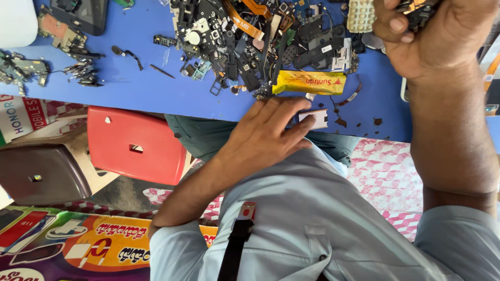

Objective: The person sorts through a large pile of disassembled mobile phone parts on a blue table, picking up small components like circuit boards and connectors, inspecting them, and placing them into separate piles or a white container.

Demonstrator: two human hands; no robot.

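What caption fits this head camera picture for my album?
Left hand rests on a blue table by a yellow packet; right hand grips small dark parts above a scrap pile.

The table top (pixel 130 86) is smooth, matt blue laminate. The heap of phone parts (pixel 250 41) mixes dull black plastic, green circuit board and glossy orange flex ribbon. The yellow wrapper (pixel 310 82) is shiny, crinkled foil. The red stool (pixel 135 143) is smooth moulded plastic with a light sheen. The shirt (pixel 323 224) is soft, matt grey-blue cloth.
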